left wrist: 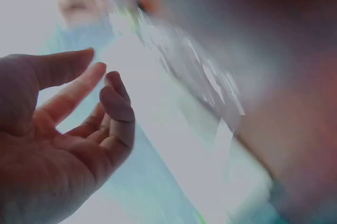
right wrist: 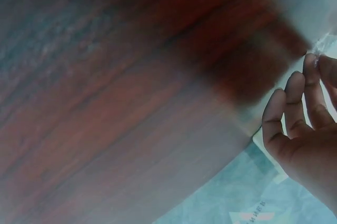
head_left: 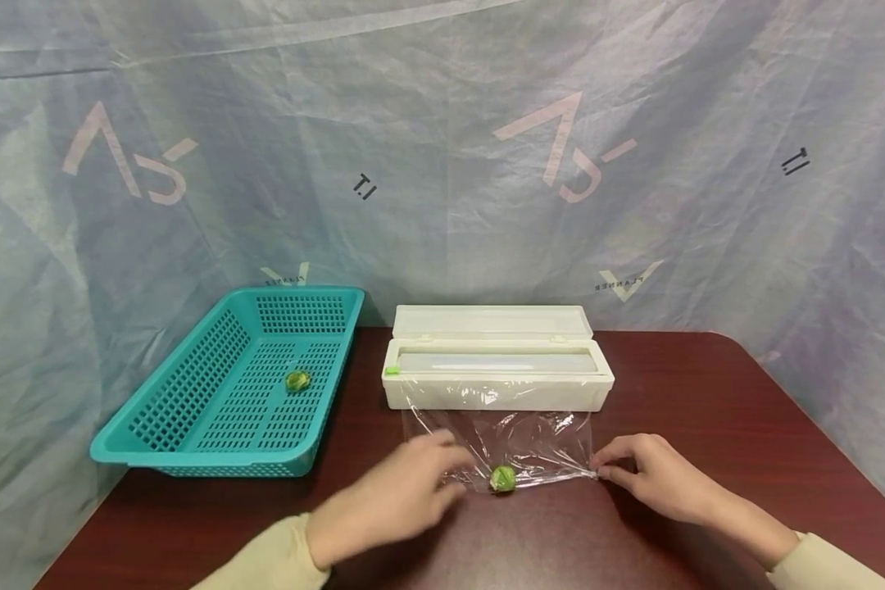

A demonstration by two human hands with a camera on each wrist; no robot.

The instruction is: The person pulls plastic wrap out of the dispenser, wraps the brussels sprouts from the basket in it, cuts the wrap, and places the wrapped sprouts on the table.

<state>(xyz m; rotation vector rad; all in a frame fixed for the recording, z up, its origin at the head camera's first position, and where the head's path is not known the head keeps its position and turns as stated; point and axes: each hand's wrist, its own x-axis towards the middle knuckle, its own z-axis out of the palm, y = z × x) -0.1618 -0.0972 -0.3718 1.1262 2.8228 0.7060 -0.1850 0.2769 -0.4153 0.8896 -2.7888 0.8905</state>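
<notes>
A sheet of clear plastic wrap (head_left: 538,438) runs from the white dispenser box (head_left: 497,395) toward the person. On its near edge sits a small green Brussels sprout (head_left: 503,478). My right hand (head_left: 660,475) pinches the wrap's near right corner between thumb and index finger, and the right wrist view shows this pinch at its edge. Left of the sprout is my left hand (head_left: 401,492), blurred in the head view, over the wrap's left side. In the left wrist view the left hand's fingers (left wrist: 118,103) are loosely bent, with nothing between them and the thumb.
A teal plastic basket (head_left: 229,455) stands at the left with another sprout (head_left: 298,380) inside. The dispenser's lid (head_left: 492,321) is raised at the back, and a roll (head_left: 496,364) lies within. A grey printed sheet (head_left: 442,164) hangs behind the dark red table (head_left: 708,410).
</notes>
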